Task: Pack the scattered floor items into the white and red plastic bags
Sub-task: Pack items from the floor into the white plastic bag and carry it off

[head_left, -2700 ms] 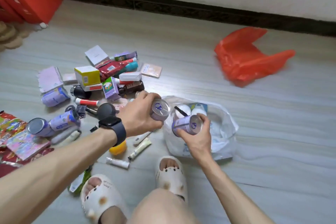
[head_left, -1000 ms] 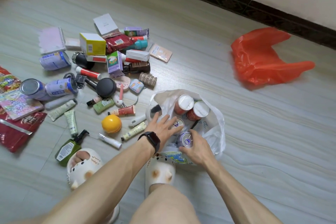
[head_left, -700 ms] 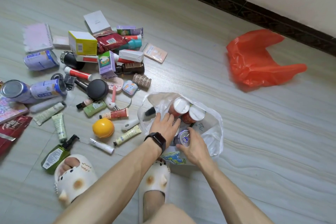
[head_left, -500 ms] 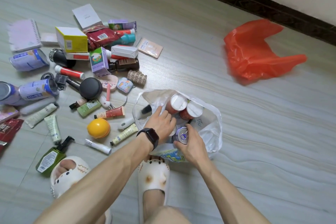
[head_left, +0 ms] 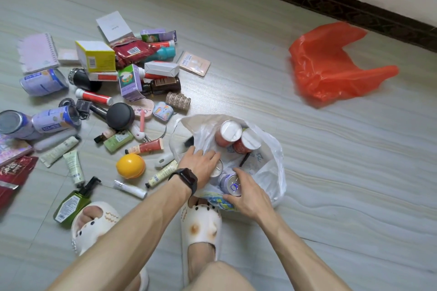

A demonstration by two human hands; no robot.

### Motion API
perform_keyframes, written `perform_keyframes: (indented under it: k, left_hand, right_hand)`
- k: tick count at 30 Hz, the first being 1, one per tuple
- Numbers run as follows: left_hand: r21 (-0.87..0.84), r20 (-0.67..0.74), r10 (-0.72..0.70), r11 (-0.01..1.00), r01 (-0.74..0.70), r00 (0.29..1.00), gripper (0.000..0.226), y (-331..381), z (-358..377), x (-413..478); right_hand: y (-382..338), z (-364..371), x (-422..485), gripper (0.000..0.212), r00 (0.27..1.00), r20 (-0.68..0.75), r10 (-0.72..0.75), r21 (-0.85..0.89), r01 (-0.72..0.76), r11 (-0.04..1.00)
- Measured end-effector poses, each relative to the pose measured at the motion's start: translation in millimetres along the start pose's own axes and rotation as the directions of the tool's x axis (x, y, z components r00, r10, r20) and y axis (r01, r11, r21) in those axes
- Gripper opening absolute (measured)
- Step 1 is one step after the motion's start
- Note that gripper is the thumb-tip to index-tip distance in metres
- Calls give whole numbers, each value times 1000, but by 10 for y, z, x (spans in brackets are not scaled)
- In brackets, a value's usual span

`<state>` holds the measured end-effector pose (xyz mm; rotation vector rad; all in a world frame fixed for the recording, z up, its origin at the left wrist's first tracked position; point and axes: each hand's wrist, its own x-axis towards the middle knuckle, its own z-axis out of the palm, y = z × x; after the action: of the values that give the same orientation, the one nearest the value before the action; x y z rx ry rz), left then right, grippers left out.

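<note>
Here both hands, left hand [head_left: 201, 164] and right hand [head_left: 248, 196], grip unreadably labelled cans [head_left: 230, 183].

The white bag [head_left: 272, 172] was thin, crinkled, glossy plastic; the red bag [head_left: 331, 71] likewise. The can [head_left: 233, 183] showed a shiny metal top. The floor [head_left: 331, 172] looked smooth, wood-grained, faintly sheened.

A pale wood-grain floor [head_left: 236, 59] bears a scatter of boxes, tubes and cans [head_left: 99, 92] at left, a white bag [head_left: 272, 172] at centre, a red bag [head_left: 331, 66] at upper right.
</note>
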<state>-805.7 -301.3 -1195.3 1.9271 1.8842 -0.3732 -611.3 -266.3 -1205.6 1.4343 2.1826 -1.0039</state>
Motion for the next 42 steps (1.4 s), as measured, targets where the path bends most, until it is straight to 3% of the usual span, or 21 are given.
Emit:
perform_keyframes:
  k: [3,6,8,11,13,17,20,23,25,28,33,36,42]
  left_hand:
    - [-73,-29,-3,997,1,1000,66,-28,-87,28]
    - [-87,-187,-27,996,11,982,47,-69,-243,136]
    - [-58,-135,-38,998,31,990,44,-137,-340,238]
    - [44,155,-100,995,95,983,63,-259,-347,308]
    - [105,186,-127,988,109,974,72,-294,-330,305]
    - [161,89,-58,986,43,994,95,-236,-453,281]
    - [116,85,-11,993,1,996,90,-232,-651,254]
    - [118,39,65,991,-69,997,73,-257,-944,111]
    - [148,-19,99,984,-95,995,63,-301,-1151,-17]
    - [192,-82,47,981,-31,996,55,-591,-1465,-454]
    - [160,-134,-137,974,158,981,54,-1225,-1420,-1241]
    - [-6,-126,-330,943,332,935,58,-1630,-1076,-1663]
    - [-362,80,-704,639,679,706,69,-2186,9,-2215]
  right_hand:
    - [-27,-187,55,93,996,88,23,-109,-13,994]
    - [116,-489,87,63,996,-61,58,-302,-74,951]
    - [290,-749,119,54,971,-150,184,-421,-232,877]
    - [532,-1100,177,58,929,-130,346,-638,-346,688]
    - [606,-1210,181,71,928,-77,365,-726,-303,617]
    - [484,-1257,163,101,921,51,386,-650,-262,713]
    - [242,-1313,59,104,963,44,268,-521,-206,828]
    - [-65,-1344,-149,84,999,-53,-2,-361,-17,932]
    - [-315,-1354,-275,72,975,-105,-195,-234,166,958]
    - [-929,-1339,-445,61,879,-227,-418,-94,408,908]
    - [-1843,-1235,-527,57,733,-285,-617,-98,618,780]
    - [-2250,-1081,-421,60,691,-216,-689,-125,681,722]
    - [-2845,-516,64,58,663,47,-747,-276,728,628]
